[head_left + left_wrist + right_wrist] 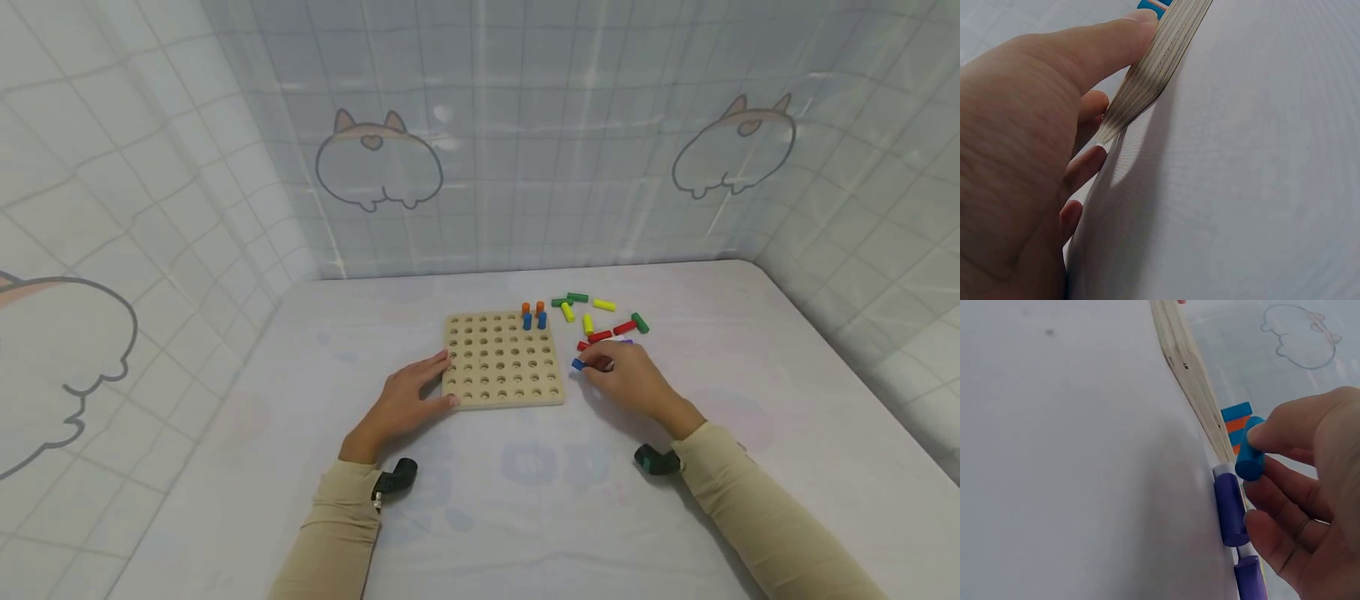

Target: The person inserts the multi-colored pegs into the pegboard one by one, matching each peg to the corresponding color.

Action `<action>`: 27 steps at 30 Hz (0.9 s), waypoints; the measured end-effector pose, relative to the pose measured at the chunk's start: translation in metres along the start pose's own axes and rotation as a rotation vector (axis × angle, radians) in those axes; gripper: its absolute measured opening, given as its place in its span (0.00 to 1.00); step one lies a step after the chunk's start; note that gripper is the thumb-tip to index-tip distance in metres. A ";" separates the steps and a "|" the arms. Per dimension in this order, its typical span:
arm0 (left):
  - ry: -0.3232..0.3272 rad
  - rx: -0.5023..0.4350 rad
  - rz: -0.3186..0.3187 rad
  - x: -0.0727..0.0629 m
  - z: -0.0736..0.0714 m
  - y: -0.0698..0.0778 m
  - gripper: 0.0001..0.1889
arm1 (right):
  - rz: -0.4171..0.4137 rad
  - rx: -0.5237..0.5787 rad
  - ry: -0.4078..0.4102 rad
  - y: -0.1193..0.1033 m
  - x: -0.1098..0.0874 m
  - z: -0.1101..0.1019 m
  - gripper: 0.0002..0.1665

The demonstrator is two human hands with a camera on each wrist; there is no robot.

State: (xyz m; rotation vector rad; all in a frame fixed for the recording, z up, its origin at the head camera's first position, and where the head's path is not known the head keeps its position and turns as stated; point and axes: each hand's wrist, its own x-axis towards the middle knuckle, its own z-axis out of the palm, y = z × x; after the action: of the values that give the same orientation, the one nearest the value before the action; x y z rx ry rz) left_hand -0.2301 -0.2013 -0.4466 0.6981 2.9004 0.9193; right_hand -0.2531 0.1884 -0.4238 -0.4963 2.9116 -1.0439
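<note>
A square wooden pegboard with rows of holes lies flat on the table. At its far right corner stand two orange pegs with two blue pegs in front of them. My left hand rests against the board's left side, fingers extended and thumb at the near left corner. In the left wrist view the thumb lies along the board's edge. Just right of the board, my right hand pinches a blue peg between thumb and fingers. Purple pegs lie under that hand.
Loose pegs are scattered beyond the right hand: red, yellow and green, some touching. A white cloth covers the table. Tiled-pattern curtains rise behind and at both sides.
</note>
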 end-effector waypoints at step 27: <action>-0.009 0.000 -0.017 0.000 0.000 0.000 0.40 | 0.221 0.464 0.058 0.002 0.040 -0.009 0.22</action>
State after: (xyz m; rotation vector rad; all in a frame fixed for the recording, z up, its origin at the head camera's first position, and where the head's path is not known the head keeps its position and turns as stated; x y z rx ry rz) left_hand -0.2304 -0.2016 -0.4467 0.6748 2.8939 0.9123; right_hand -0.2926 0.1835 -0.4141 -0.1244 2.5559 -1.6432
